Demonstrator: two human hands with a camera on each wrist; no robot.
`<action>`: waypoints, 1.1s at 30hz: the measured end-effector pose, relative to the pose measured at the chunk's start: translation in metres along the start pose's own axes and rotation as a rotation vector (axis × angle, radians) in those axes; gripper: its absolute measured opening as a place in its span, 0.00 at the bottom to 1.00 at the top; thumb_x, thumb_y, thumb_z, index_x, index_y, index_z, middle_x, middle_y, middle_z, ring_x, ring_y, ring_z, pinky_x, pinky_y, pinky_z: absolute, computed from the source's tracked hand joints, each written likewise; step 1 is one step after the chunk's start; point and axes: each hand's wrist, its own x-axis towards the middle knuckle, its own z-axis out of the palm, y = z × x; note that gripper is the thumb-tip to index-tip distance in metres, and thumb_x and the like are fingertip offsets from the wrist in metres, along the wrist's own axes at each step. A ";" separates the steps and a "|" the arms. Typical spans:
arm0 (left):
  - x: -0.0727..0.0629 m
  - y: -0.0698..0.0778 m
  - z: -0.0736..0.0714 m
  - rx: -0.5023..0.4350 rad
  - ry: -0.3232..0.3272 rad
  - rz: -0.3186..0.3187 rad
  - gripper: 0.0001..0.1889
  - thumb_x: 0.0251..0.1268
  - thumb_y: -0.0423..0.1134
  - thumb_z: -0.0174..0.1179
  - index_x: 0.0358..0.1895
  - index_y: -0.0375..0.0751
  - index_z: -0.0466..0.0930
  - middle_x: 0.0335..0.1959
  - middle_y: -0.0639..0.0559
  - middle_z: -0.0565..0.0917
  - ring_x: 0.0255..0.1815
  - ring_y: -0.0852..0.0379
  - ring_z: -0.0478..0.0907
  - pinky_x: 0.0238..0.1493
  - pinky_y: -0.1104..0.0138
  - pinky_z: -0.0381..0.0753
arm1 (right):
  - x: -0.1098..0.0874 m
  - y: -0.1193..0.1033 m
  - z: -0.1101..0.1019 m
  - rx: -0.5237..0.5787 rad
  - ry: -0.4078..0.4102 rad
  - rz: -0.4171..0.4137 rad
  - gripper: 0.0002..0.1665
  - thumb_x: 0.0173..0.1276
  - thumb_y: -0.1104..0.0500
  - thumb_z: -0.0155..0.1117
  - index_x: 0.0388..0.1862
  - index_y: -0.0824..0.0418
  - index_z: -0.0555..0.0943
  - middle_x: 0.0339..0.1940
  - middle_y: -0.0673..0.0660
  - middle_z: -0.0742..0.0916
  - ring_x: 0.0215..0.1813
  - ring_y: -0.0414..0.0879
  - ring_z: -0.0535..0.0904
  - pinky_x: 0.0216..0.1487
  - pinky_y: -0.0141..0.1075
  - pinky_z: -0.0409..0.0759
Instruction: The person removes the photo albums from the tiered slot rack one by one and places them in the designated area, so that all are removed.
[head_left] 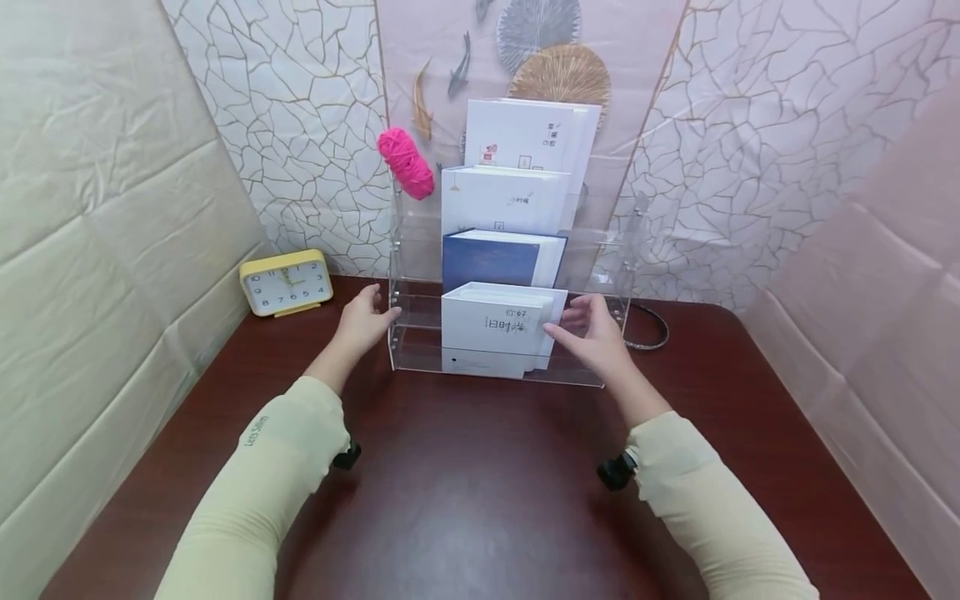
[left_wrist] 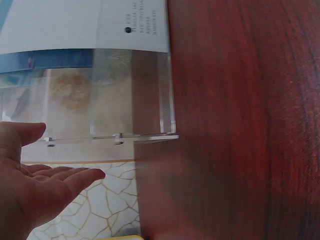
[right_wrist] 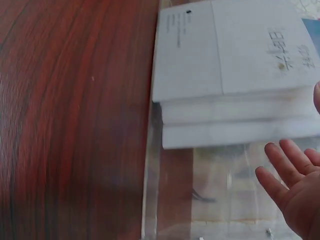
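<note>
A clear acrylic tiered rack (head_left: pixel 416 354) stands at the back of the table. White books (head_left: pixel 476 321) with dark lettering fill its front tier. Behind them rise blue-covered books (head_left: pixel 487 260), then two more tiers of white books (head_left: pixel 480 196). My left hand (head_left: pixel 360 321) is beside the rack's left side panel, thumb and fingers apart and nothing between them. At the right edge of the front books is my right hand (head_left: pixel 592 329), thumb near the cover. In the right wrist view its fingers (right_wrist: pixel 282 165) are spread beside the book block, not curled round it.
A skein of pink yarn (head_left: pixel 407 164) sits at the rack's upper left. On the table to the left is a yellow alarm clock (head_left: pixel 287 283). A dark cord loop (head_left: pixel 663 333) lies right of the rack. Fabric walls (head_left: pixel 112 208) enclose the table.
</note>
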 end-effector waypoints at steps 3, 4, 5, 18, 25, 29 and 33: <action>0.002 -0.004 0.005 0.007 0.005 0.008 0.33 0.66 0.38 0.55 0.69 0.27 0.53 0.63 0.29 0.66 0.61 0.38 0.67 0.59 0.54 0.66 | 0.003 0.000 0.011 -0.021 0.031 -0.015 0.37 0.52 0.52 0.74 0.52 0.67 0.65 0.44 0.64 0.80 0.49 0.58 0.77 0.51 0.50 0.72; 0.003 -0.004 0.007 0.012 0.003 0.012 0.32 0.66 0.37 0.55 0.68 0.26 0.53 0.62 0.29 0.67 0.61 0.39 0.67 0.59 0.54 0.67 | 0.003 0.000 0.014 -0.036 0.042 -0.022 0.36 0.51 0.52 0.75 0.51 0.67 0.66 0.43 0.64 0.80 0.48 0.59 0.77 0.50 0.50 0.72; 0.004 -0.004 0.009 0.018 0.001 0.018 0.32 0.66 0.36 0.54 0.68 0.25 0.53 0.62 0.29 0.67 0.62 0.39 0.67 0.59 0.55 0.67 | 0.003 0.001 0.016 -0.052 0.051 -0.029 0.36 0.50 0.52 0.76 0.49 0.67 0.67 0.42 0.64 0.79 0.47 0.59 0.77 0.50 0.50 0.72; 0.005 -0.010 0.018 0.221 0.013 0.124 0.12 0.63 0.29 0.49 0.45 0.24 0.75 0.25 0.40 0.78 0.29 0.47 0.73 0.33 0.59 0.73 | 0.004 -0.004 0.045 -0.209 0.125 0.042 0.40 0.48 0.49 0.77 0.50 0.64 0.64 0.39 0.62 0.79 0.40 0.55 0.76 0.39 0.46 0.73; 0.004 -0.011 0.016 0.246 -0.041 0.102 0.06 0.63 0.28 0.49 0.36 0.27 0.74 0.20 0.44 0.73 0.24 0.49 0.70 0.28 0.61 0.70 | 0.008 -0.014 0.046 -0.232 0.096 0.075 0.39 0.48 0.49 0.77 0.50 0.63 0.64 0.37 0.61 0.79 0.40 0.55 0.75 0.39 0.47 0.72; 0.006 -0.011 0.015 0.263 -0.023 0.120 0.07 0.63 0.29 0.49 0.37 0.27 0.74 0.24 0.41 0.77 0.27 0.48 0.72 0.31 0.59 0.73 | 0.016 -0.028 0.050 -0.279 0.086 0.012 0.38 0.49 0.47 0.76 0.49 0.62 0.64 0.34 0.60 0.79 0.37 0.55 0.75 0.37 0.47 0.71; 0.010 -0.011 0.017 0.274 -0.028 0.129 0.09 0.63 0.29 0.49 0.40 0.25 0.74 0.26 0.39 0.78 0.28 0.48 0.74 0.31 0.58 0.74 | 0.023 -0.041 0.054 -0.252 0.071 -0.081 0.36 0.50 0.50 0.76 0.48 0.61 0.64 0.33 0.60 0.79 0.36 0.55 0.74 0.38 0.47 0.71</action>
